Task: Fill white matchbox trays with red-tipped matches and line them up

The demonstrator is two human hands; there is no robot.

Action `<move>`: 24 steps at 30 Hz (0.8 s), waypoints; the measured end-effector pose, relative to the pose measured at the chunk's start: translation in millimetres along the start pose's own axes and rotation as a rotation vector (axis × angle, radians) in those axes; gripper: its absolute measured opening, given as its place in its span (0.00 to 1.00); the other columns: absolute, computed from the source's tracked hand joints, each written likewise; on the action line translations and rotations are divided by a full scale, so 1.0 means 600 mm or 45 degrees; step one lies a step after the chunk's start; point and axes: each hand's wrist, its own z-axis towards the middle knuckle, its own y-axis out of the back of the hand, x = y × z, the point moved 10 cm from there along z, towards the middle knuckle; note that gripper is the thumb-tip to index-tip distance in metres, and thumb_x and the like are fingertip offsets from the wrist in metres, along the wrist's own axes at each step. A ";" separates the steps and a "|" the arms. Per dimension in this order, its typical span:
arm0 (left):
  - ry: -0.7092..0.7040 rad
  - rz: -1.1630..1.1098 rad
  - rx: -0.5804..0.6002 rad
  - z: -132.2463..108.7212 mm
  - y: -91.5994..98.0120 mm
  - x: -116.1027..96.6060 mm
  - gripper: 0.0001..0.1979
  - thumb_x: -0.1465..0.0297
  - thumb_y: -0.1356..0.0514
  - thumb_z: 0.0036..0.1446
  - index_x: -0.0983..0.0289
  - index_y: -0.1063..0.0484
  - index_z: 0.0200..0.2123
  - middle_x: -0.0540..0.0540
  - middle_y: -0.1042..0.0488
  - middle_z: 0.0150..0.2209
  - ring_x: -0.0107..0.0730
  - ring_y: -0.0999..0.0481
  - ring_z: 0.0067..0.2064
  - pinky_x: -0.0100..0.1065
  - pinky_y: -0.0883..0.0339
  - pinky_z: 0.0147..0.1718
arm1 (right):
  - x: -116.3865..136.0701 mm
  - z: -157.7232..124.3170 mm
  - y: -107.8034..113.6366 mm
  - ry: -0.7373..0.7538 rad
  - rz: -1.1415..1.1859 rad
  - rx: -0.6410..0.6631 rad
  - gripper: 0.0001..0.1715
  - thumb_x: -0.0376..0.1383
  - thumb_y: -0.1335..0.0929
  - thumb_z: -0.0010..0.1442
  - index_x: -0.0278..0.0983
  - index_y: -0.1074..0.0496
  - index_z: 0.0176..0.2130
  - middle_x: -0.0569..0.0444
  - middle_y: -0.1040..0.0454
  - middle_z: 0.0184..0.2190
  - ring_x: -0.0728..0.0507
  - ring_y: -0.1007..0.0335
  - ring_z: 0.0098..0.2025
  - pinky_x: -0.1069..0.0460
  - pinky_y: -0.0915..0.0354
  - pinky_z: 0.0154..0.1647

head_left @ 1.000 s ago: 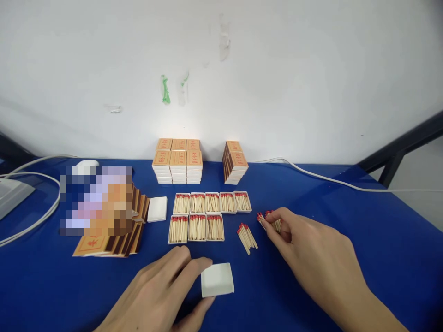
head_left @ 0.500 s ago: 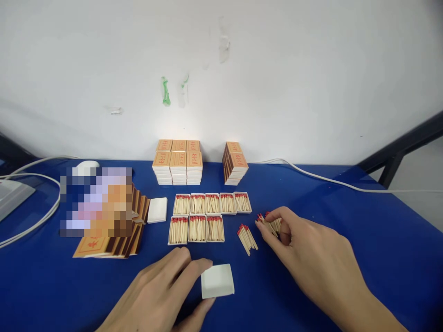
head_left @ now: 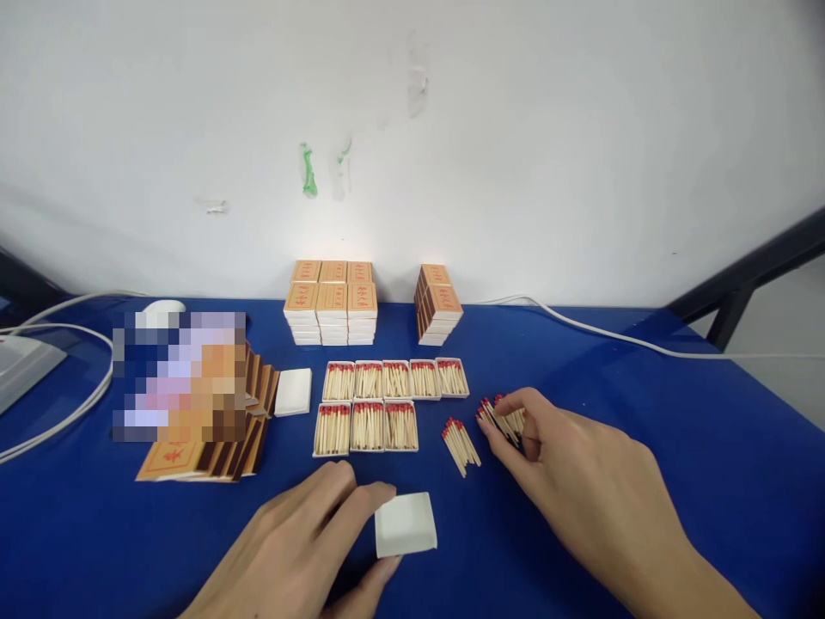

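My left hand [head_left: 309,542] rests near the front of the blue table [head_left: 644,413], its fingers and thumb closed on the left side of an empty white matchbox tray [head_left: 406,523]. Further right, my right hand [head_left: 567,473] pinches a bundle of red-tipped matches [head_left: 499,414] that lies on the table. A smaller loose bunch of matches [head_left: 460,442] lies between that bundle and two rows of filled trays [head_left: 387,400]. Another empty white tray [head_left: 293,391] sits left of those rows.
Stacks of orange matchboxes [head_left: 332,301] and a leaning stack [head_left: 436,303] stand by the white wall. A fanned pile of orange box sleeves [head_left: 212,451] lies at the left, partly blurred. White cables [head_left: 58,413], a white mouse [head_left: 161,307] and a cable [head_left: 580,325] lie near the edges.
My right hand's fingers have shifted slightly on the match bundle, which has turned a little. My left hand and the white tray have stayed put.
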 end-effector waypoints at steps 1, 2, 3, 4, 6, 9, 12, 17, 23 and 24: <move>0.001 -0.006 0.006 -0.001 0.000 -0.001 0.11 0.65 0.44 0.79 0.57 0.27 0.59 0.50 0.22 0.40 0.36 0.14 0.35 0.34 0.18 0.32 | 0.002 0.000 0.000 0.009 0.014 0.002 0.26 0.55 0.39 0.79 0.44 0.24 0.38 0.59 0.26 0.21 0.44 0.30 0.17 0.51 0.51 0.19; 0.000 -0.007 0.010 -0.002 0.001 -0.002 0.11 0.65 0.44 0.79 0.56 0.27 0.59 0.50 0.22 0.40 0.36 0.14 0.35 0.34 0.17 0.32 | 0.004 0.001 0.002 0.022 0.034 0.001 0.26 0.54 0.39 0.79 0.44 0.24 0.37 0.60 0.26 0.21 0.44 0.30 0.17 0.51 0.51 0.19; -0.002 -0.006 0.013 -0.002 0.002 -0.004 0.11 0.65 0.44 0.79 0.56 0.27 0.59 0.51 0.22 0.40 0.36 0.14 0.35 0.34 0.17 0.32 | 0.005 0.001 0.003 0.035 0.053 -0.002 0.25 0.53 0.39 0.79 0.44 0.24 0.37 0.60 0.26 0.21 0.45 0.29 0.17 0.51 0.51 0.19; -0.004 -0.005 0.012 -0.001 0.002 -0.006 0.11 0.65 0.44 0.79 0.56 0.27 0.59 0.51 0.22 0.40 0.36 0.14 0.35 0.34 0.18 0.32 | 0.007 0.002 0.004 0.045 0.067 -0.006 0.25 0.53 0.38 0.79 0.44 0.24 0.37 0.60 0.26 0.21 0.45 0.29 0.17 0.52 0.50 0.19; -0.004 0.000 0.011 0.001 0.003 -0.007 0.11 0.65 0.45 0.80 0.56 0.28 0.60 0.51 0.22 0.40 0.36 0.14 0.35 0.34 0.18 0.32 | 0.009 0.002 0.007 0.059 0.079 -0.019 0.24 0.52 0.38 0.79 0.44 0.24 0.37 0.61 0.27 0.20 0.45 0.29 0.17 0.52 0.50 0.19; 0.002 0.009 0.012 0.002 0.001 -0.004 0.11 0.65 0.45 0.80 0.56 0.28 0.59 0.50 0.23 0.39 0.36 0.14 0.35 0.34 0.18 0.31 | 0.011 0.002 0.010 0.068 0.073 -0.034 0.23 0.51 0.37 0.78 0.44 0.25 0.36 0.61 0.27 0.20 0.45 0.30 0.17 0.52 0.50 0.18; -0.007 0.009 0.004 -0.001 -0.002 -0.002 0.11 0.63 0.46 0.81 0.56 0.28 0.59 0.50 0.22 0.40 0.36 0.14 0.35 0.34 0.18 0.31 | 0.008 0.002 0.011 0.056 0.056 -0.042 0.23 0.51 0.37 0.78 0.44 0.26 0.35 0.61 0.26 0.21 0.44 0.29 0.17 0.52 0.51 0.18; -0.019 0.018 -0.001 0.000 0.000 -0.005 0.11 0.64 0.47 0.82 0.56 0.29 0.60 0.51 0.22 0.40 0.37 0.13 0.36 0.35 0.17 0.31 | 0.005 0.001 0.010 0.036 0.011 -0.040 0.23 0.51 0.37 0.77 0.44 0.26 0.34 0.60 0.26 0.20 0.43 0.30 0.17 0.52 0.52 0.18; -0.002 -0.004 0.026 0.006 -0.003 -0.003 0.11 0.65 0.44 0.80 0.56 0.28 0.60 0.51 0.22 0.40 0.37 0.14 0.35 0.35 0.17 0.32 | -0.001 0.000 0.006 -0.011 0.022 -0.006 0.25 0.53 0.38 0.77 0.44 0.25 0.35 0.58 0.24 0.21 0.44 0.30 0.17 0.52 0.52 0.20; 0.002 -0.004 0.026 0.007 -0.003 -0.003 0.11 0.65 0.44 0.79 0.56 0.28 0.60 0.51 0.22 0.40 0.37 0.14 0.35 0.35 0.17 0.32 | -0.002 0.000 0.005 -0.017 0.020 0.005 0.25 0.53 0.38 0.77 0.44 0.25 0.35 0.58 0.24 0.21 0.44 0.30 0.17 0.52 0.52 0.20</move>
